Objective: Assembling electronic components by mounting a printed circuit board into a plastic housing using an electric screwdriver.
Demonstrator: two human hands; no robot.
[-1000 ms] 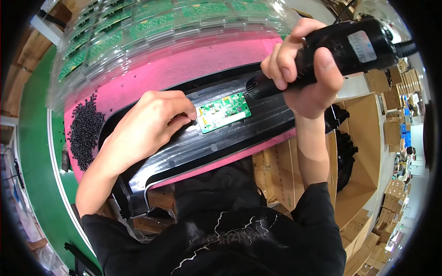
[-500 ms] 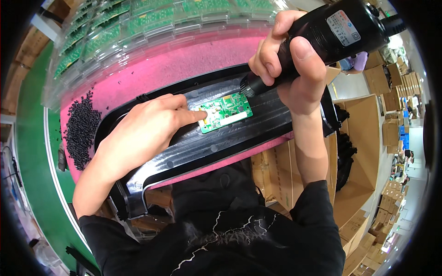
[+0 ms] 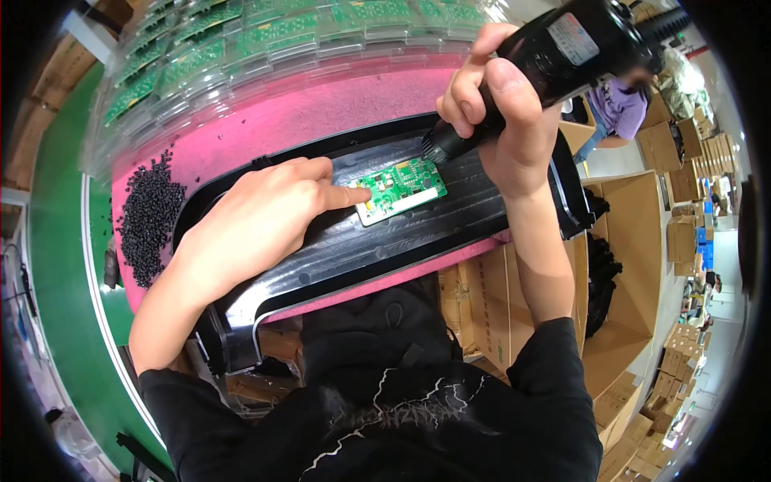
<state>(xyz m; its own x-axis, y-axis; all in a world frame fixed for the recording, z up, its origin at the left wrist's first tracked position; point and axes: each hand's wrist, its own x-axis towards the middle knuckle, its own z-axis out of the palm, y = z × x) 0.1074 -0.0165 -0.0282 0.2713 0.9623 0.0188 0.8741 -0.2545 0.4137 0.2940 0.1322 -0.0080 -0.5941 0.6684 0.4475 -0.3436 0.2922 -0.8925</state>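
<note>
A green circuit board [image 3: 408,186] lies inside a long black plastic housing [image 3: 337,259]. My left hand [image 3: 277,201] reaches over the housing's left part, its index finger stretched out and pressing on the left end of the board. The other fingers are loosely bent and hold nothing. A black electric screwdriver [image 3: 562,60] is gripped in my right hand [image 3: 510,112], thumb on the near side and fingers wrapped round the body. Tilted, its ribbed nose points down at the board's far right corner. The bit's tip and the screw there are too small to make out.
A pile of small black screws [image 3: 148,221] lies on the pink mat [image 3: 321,108], left of the housing. Clear plastic trays [image 3: 305,40] of green boards stand along the back. On the right is an open cardboard box [image 3: 630,265] with black parts; a person in purple [image 3: 618,108] is beyond.
The screwdriver and my right hand have shifted slightly left and tilted a little. The board and housing appear slightly farther right. My left index finger stays on the board.
</note>
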